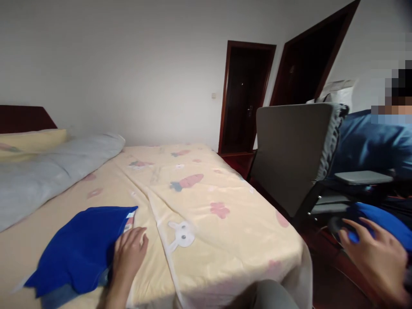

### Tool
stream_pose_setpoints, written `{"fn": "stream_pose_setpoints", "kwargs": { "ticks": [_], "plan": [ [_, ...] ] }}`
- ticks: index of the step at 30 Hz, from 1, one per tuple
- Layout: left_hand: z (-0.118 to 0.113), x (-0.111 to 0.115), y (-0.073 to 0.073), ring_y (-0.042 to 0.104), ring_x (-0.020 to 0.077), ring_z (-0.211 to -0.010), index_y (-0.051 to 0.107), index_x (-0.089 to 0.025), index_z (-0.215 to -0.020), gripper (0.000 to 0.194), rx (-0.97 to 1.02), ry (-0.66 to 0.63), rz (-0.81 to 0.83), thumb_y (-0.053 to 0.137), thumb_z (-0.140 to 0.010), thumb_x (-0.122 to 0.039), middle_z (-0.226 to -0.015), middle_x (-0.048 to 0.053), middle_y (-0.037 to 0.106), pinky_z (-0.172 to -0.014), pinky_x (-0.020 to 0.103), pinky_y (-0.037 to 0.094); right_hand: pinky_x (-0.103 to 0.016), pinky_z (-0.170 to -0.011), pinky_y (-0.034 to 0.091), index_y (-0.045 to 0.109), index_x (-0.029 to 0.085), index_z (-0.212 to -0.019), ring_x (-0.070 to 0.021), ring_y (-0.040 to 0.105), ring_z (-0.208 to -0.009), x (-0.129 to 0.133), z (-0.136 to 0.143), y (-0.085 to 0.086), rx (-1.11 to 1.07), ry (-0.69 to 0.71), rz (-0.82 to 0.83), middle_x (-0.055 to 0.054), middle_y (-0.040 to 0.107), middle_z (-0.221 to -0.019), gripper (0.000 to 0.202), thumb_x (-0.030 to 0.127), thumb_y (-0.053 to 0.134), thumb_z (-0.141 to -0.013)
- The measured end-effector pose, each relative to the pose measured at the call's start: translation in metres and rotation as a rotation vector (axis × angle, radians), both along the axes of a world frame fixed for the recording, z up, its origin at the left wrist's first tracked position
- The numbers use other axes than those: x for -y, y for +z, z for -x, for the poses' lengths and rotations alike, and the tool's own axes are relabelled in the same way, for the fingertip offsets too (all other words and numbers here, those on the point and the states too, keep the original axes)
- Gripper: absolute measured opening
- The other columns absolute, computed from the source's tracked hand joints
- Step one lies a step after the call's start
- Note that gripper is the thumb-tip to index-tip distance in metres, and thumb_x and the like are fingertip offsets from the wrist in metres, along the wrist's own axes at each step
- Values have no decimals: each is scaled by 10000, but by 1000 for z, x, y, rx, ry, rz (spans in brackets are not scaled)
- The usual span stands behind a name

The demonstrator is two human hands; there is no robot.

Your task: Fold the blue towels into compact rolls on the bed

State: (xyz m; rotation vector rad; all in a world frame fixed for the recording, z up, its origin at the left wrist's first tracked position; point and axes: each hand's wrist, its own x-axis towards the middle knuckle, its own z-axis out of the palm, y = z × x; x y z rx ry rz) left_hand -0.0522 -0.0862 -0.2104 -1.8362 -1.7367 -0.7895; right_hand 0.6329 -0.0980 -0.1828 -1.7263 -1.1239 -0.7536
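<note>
A thin blue cloth [80, 249] lies near left on the wrinkly yellow sheet [222, 244]. The left hand [129, 249], loosely curled, is at its right edge. Near right, the right hand [375, 251] spreads bent fingers by more blue cloth [384, 214]. I can't tell if either grips.

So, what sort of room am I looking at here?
Most likely a bedroom. There's a wide bed spread with a pale yellow rabbit-and-carrot-print bedsheet, a dark headboard at one end, and what looks like a yellow pillow in front of it.
</note>
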Motion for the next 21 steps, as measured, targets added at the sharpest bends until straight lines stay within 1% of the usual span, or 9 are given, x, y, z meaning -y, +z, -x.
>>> {"fn": "stream_pose_setpoints", "kwargs": {
  "ticks": [3, 5, 7, 9, 11, 13, 16, 18, 21],
  "plan": [
    [41, 30, -6, 602, 287, -1104, 707, -203, -1074, 273, 42, 389, 48, 514, -912, -309, -1132, 78, 727, -961, 398, 409, -419, -741, 466, 720, 199, -794, -285, 638, -778, -9, 85, -8, 44, 229, -131, -156, 701, -875, 261, 388, 540, -796],
    [58, 47, -13, 608, 294, -1087, 701, -197, -1102, 302, 57, 529, 137, 537, -896, -346, -1152, 93, 721, -944, 389, 425, -425, -814, 481, 707, 187, -837, -288, 634, -859, -20, 158, -5, -87, 338, -180, -131, 696, -894, 252, 374, 539, -855],
    [66, 59, -18, 629, 286, -1049, 696, -198, -1120, 313, 47, 529, 200, 535, -901, -353, -1156, 95, 725, -926, 376, 443, -361, -742, 507, 692, 182, -903, -255, 630, -870, -35, 233, 1, -228, 643, -82, -116, 683, -950, 242, 363, 531, -891],
    [67, 65, -20, 650, 278, -1003, 697, -187, -1116, 307, 41, 495, 203, 507, -918, -326, -1134, 96, 737, -899, 362, 462, -336, -736, 505, 680, 192, -932, -244, 622, -914, -51, 297, 2, -249, 890, 78, -110, 677, -978, 238, 339, 494, -914],
    [65, 66, -18, 663, 281, -961, 706, -175, -1081, 307, 56, 494, 184, 486, -929, -323, -1090, 97, 753, -865, 356, 479, -343, -765, 494, 677, 197, -936, -245, 617, -924, -65, 341, -8, -253, 1008, 238, -102, 682, -965, 250, 322, 462, -914],
    [63, 65, -15, 673, 284, -943, 723, -179, -1014, 305, 95, 506, 168, 481, -929, -345, -1027, 95, 768, -855, 352, 485, -357, -777, 481, 677, 189, -922, -245, 617, -886, -75, 366, -26, -318, 1024, 372, -99, 689, -943, 268, 323, 445, -902],
    [64, 64, -13, 679, 284, -948, 742, -187, -946, 338, 169, 505, 153, 473, -936, -392, -985, 95, 776, -858, 348, 486, -355, -772, 468, 681, 180, -921, -244, 621, -847, -80, 377, -50, -450, 1015, 485, -97, 700, -942, 294, 338, 434, -892],
    [67, 64, -12, 683, 283, -935, 752, -188, -936, 367, 202, 504, 163, 470, -941, -423, -982, 95, 779, -833, 345, 492, -345, -767, 464, 688, 186, -938, -243, 624, -846, -78, 378, -55, -484, 1046, 511, -91, 705, -951, 301, 346, 437, -890],
    [72, 63, -10, 688, 278, -896, 762, -208, -934, 364, 239, 516, 209, 479, -931, -436, -986, 83, 783, -773, 339, 492, -338, -750, 458, 693, 193, -959, -239, 622, -829, -73, 379, -50, -476, 1084, 538, -81, 706, -944, 307, 348, 436, -894]
  ]
}}
